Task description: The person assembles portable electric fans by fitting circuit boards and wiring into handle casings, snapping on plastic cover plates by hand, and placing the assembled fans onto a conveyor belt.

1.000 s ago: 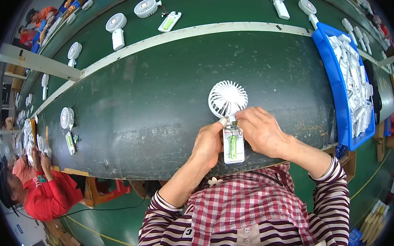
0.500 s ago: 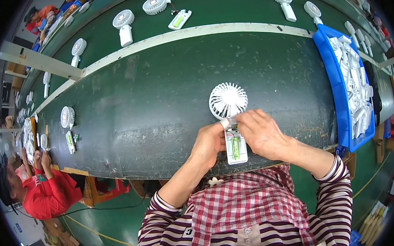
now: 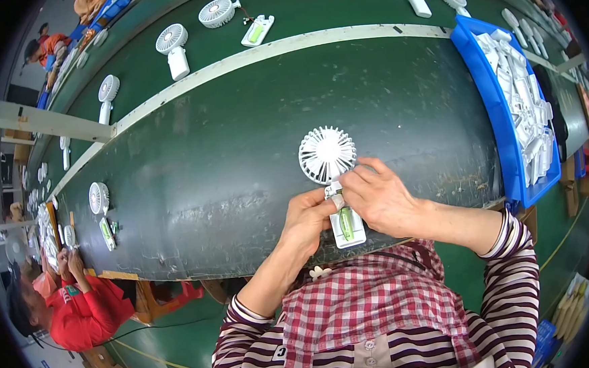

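Note:
A small white handheld fan (image 3: 328,156) lies on the dark green bench in front of me, its round grille away from my body. Its handle casing (image 3: 359,239) is uncovered, with a green battery (image 3: 346,223) inside. My left hand (image 3: 302,225) is closed on the left side of the handle, its white-wrapped thumb lying across the upper part. On the other side, my right hand (image 3: 384,202) has its fingers bent and pinching at the neck below the grille. Those fingers hide most of the neck.
A blue bin (image 3: 502,137) full of white plastic casings stands at the right. Another opened fan (image 3: 100,198) lies to the left, near a co-worker in red (image 3: 90,314). Beyond a white rail (image 3: 259,54), several fans (image 3: 173,46) rest on a green surface.
The whole view has shifted slightly. My right fingers have moved in closer over the fan's neck, and the handle lies a little more tilted. My left hand keeps its hold.

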